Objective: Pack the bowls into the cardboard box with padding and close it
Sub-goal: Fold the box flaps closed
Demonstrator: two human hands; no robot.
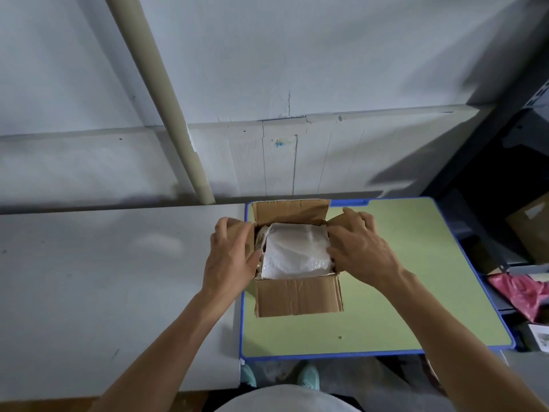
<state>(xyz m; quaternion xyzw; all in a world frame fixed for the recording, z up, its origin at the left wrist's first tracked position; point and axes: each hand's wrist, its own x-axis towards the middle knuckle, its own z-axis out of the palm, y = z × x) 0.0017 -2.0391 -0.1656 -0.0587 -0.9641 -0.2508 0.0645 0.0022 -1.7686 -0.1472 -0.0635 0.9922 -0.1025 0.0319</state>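
Observation:
A brown cardboard box stands on a green table with a blue rim, its top open. White padding wrap fills the inside; no bowl shows beneath it. The far flap stands up and the near flap hangs down the front. My left hand grips the left side flap, thumb on the inner side. My right hand holds the right side flap, fingers over its top and thumb at the padding's edge.
A grey table adjoins the green one on the left. A beige pipe slants down the grey wall behind. At the right stand dark shelves with a red bag and a cardboard box. My teal shoes show below.

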